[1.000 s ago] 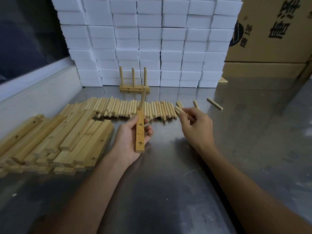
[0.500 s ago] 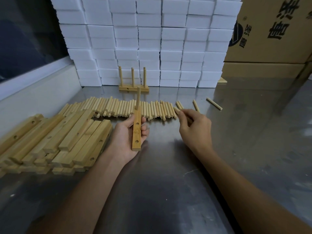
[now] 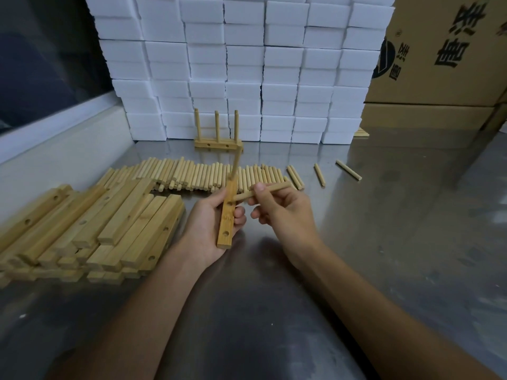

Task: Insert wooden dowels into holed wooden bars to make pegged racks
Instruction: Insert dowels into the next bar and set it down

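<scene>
L hand (image 3: 211, 229) gripping holed bar (image 3: 227, 215) w/ one peg (image 3: 236, 164) in; R hand (image 3: 282, 212) pinching dowel (image 3: 263, 191), tip touching bar's middle hole.

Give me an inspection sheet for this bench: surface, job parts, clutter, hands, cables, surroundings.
Surface: steel table, shiny, with scuffs and smears.
Job's things: holed bar with one dowel already standing in its far hole; second dowel with its tip at the middle hole; near hole empty. Finished rack with three pegs stands at the back. Row of loose dowels; stack of bars on the left.
Clutter: three or so stray dowels lie apart on the right.
Hands: left hand has the bar in its grip; right hand pinches the second dowel.
Cables: nothing seen.
Surroundings: wall of white boxes; cardboard carton; dark window on the left.
</scene>
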